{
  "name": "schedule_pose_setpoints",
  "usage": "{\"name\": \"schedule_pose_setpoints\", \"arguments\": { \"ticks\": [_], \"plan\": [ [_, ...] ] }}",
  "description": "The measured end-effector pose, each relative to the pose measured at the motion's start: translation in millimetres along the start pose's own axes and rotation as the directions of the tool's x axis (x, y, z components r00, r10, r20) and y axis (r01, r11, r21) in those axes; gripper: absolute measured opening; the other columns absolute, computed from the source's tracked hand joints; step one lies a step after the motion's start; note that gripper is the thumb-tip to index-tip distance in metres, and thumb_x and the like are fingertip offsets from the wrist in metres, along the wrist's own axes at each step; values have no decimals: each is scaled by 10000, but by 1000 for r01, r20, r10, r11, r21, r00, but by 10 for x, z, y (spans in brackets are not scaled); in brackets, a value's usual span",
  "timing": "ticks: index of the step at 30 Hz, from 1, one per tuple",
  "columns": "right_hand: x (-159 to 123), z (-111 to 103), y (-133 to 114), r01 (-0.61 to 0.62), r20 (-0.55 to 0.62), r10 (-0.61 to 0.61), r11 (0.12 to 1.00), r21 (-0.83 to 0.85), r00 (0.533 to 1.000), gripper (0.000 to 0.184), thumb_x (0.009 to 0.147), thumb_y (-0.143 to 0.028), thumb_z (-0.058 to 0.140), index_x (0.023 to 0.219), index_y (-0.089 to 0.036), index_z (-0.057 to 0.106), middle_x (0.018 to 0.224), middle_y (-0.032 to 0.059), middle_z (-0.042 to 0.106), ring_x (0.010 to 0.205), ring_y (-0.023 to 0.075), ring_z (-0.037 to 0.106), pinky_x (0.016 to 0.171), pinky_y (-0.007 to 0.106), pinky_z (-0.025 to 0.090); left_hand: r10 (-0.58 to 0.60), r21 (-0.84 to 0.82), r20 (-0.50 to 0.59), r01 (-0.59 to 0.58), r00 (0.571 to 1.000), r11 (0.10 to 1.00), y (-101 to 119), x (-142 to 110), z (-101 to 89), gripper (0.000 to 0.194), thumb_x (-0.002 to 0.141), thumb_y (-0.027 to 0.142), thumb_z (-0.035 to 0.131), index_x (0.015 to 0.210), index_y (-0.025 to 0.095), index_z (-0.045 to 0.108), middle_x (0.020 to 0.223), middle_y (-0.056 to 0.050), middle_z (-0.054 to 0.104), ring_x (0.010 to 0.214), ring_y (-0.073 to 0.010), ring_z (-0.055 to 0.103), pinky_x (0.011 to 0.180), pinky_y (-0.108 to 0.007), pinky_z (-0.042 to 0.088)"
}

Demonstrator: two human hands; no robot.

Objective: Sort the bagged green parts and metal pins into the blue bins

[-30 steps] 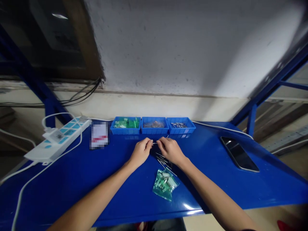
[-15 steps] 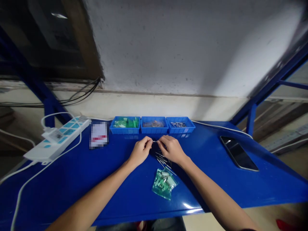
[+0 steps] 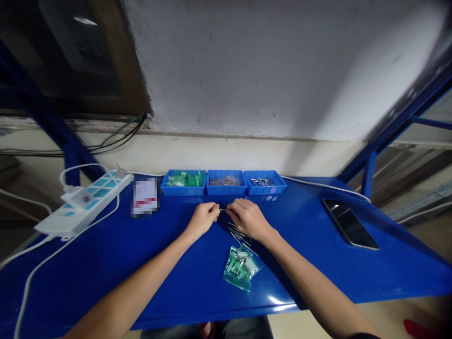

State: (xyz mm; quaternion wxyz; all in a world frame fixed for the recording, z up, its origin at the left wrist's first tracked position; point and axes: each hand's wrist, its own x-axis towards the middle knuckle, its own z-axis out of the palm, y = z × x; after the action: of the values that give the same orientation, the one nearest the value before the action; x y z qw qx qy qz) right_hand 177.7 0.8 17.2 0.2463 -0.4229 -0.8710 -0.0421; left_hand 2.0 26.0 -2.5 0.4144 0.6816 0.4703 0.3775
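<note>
Over the middle of the blue table, my left hand [image 3: 204, 218] and my right hand [image 3: 249, 217] face each other, both closed in a pinch. Between their fingertips runs a thin metal rod [image 3: 223, 210], gripped at both ends; its exact kind is too small to make out. Below my right hand lies a loose pile of slim metal rods [image 3: 237, 234], partly covered by that hand. Nearer the table's front edge is a clear green plastic bag [image 3: 241, 268] with small white and green pieces in it.
Three blue bins stand along the wall: one with green bags [image 3: 183, 191], one with brownish pieces [image 3: 226, 190], one with metal rods [image 3: 265, 190]. A power strip [image 3: 84, 205] with white cables and a blurred card [image 3: 144, 197] lie left, a phone [image 3: 350, 224] right.
Both hands have shifted slightly left, and the gap between their fingertips has grown a little, showing more of the rod. The bag, pile and bins stay in place.
</note>
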Motion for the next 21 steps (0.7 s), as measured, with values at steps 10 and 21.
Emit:
{"name": "schedule_pose_setpoints", "arguments": {
  "ticks": [10,21],
  "plan": [
    [10,-42,16,-96,-85,93,995,-34,992,226,936,-251,372,832,-175,558,758,56,580,725,168,511,674,269,350,153,34,-35,-152,988,988,-7,-31,9,257,867,393,428,844,173,559,635,16,567,584,-117,528,560,-212,383],
    [15,-125,108,-105,-89,100,993,-49,991,291,939,-307,366,779,-179,574,720,50,594,711,157,538,671,253,349,220,163,59,-227,974,960,10,-53,-5,287,915,341,348,844,182,577,646,11,594,612,-121,562,601,-217,412]
  ]
}}
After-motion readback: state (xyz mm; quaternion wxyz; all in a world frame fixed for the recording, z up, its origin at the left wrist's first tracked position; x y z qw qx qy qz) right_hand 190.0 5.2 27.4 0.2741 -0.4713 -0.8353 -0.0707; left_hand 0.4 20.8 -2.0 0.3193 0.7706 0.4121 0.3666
